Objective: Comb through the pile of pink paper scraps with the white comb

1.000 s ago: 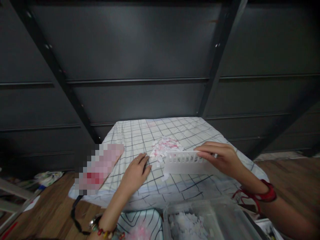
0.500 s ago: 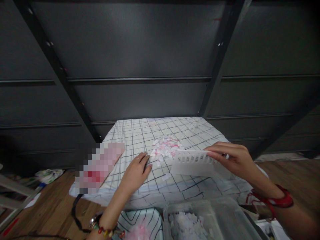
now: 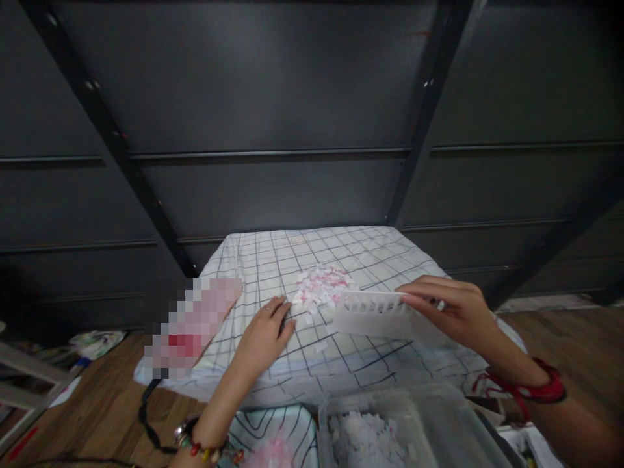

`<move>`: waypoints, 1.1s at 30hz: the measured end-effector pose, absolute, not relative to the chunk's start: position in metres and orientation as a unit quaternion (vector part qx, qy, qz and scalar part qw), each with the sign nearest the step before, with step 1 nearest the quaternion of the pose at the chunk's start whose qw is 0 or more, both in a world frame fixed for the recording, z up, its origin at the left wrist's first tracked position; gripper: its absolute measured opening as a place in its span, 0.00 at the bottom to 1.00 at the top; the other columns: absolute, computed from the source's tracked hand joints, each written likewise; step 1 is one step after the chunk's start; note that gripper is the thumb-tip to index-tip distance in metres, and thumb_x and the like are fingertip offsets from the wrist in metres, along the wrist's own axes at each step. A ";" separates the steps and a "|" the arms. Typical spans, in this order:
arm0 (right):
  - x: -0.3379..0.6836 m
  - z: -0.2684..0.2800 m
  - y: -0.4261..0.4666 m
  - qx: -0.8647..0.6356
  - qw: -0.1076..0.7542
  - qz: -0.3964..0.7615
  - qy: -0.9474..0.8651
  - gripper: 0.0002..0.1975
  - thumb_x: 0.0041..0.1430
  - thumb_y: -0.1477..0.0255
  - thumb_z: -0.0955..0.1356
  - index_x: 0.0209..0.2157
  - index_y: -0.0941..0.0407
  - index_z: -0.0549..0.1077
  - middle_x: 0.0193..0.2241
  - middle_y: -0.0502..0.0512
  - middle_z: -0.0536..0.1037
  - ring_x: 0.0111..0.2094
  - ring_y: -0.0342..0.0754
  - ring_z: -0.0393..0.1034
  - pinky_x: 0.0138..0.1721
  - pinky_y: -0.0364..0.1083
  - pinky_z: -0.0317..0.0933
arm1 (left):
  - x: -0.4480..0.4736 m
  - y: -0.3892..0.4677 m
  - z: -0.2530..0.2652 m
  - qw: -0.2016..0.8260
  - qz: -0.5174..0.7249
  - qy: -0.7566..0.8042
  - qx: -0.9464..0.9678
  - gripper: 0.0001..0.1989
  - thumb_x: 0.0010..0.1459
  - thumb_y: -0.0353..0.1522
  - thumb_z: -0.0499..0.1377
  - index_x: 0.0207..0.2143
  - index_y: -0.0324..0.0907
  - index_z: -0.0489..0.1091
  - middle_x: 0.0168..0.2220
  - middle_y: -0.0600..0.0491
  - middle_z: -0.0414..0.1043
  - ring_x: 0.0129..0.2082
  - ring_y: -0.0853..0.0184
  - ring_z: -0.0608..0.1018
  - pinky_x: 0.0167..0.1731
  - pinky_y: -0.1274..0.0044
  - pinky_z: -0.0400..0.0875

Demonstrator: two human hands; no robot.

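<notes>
My left hand [image 3: 264, 335] lies on the checked cloth [image 3: 263, 260], fingers stretched out and holding nothing. Just beyond its fingertips is a pile of white and pink paper scraps [image 3: 322, 285]. Between thumb and fingers, my right hand [image 3: 451, 312] grips the top edge of a white slotted plastic piece [image 3: 375, 322]. That piece stands on its side on or just above the cloth, its left end close to the pile. A loose white scrap [image 3: 321, 346] sits in front of it.
Below the cloth's near edge stand a striped tray [image 3: 306, 426] with pink scraps and a clear plastic bin [image 3: 439, 422] with white scraps. A pixelated pinkish object [image 3: 199, 325] with a black cord lies at left. Dark panels [image 3: 273, 195] rise behind.
The white slotted piece has lifted or tilted slightly, and its lower edge is a little higher. My left hand stays in place. The pile looks nearly the same.
</notes>
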State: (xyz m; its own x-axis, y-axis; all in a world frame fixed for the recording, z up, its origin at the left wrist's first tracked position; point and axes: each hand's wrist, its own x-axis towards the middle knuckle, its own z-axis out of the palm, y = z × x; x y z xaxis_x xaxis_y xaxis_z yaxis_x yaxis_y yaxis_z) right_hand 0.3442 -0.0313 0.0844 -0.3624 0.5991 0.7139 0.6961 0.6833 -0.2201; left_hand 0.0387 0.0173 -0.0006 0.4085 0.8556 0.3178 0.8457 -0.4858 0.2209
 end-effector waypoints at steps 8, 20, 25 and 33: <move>0.346 0.089 -0.038 -0.386 0.408 -0.049 -0.826 0.04 0.55 0.72 0.65 0.29 0.53 0.73 0.24 0.51 0.76 0.24 0.42 0.70 0.21 0.39 0.62 | 0.038 0.018 -0.001 0.016 0.207 0.504 0.838 0.18 0.59 0.36 0.49 0.49 0.38 0.65 0.53 0.44 0.63 0.54 0.59 0.65 0.53 0.66 0.61; 0.349 0.089 -0.037 -0.397 0.403 -0.030 -0.824 0.04 0.54 0.72 0.65 0.28 0.53 0.73 0.23 0.50 0.76 0.24 0.42 0.70 0.24 0.40 0.63 | 0.039 0.018 -0.001 0.006 0.212 0.501 0.839 0.17 0.59 0.35 0.49 0.49 0.39 0.65 0.53 0.45 0.64 0.54 0.59 0.65 0.53 0.66 0.62; 0.343 0.090 -0.037 -0.391 0.421 -0.041 -0.817 0.04 0.54 0.72 0.66 0.28 0.54 0.73 0.23 0.51 0.76 0.24 0.42 0.70 0.23 0.40 0.63 | 0.039 0.018 0.001 0.015 0.200 0.503 0.841 0.18 0.59 0.36 0.49 0.49 0.37 0.65 0.54 0.44 0.63 0.54 0.59 0.65 0.53 0.66 0.61; 0.331 0.086 -0.030 -0.378 0.405 0.006 -0.833 0.06 0.55 0.71 0.64 0.29 0.55 0.73 0.24 0.52 0.77 0.26 0.42 0.70 0.26 0.40 0.64 | 0.040 0.017 0.000 0.011 0.214 0.500 0.839 0.17 0.59 0.35 0.49 0.49 0.39 0.65 0.53 0.45 0.63 0.53 0.60 0.66 0.53 0.66 0.61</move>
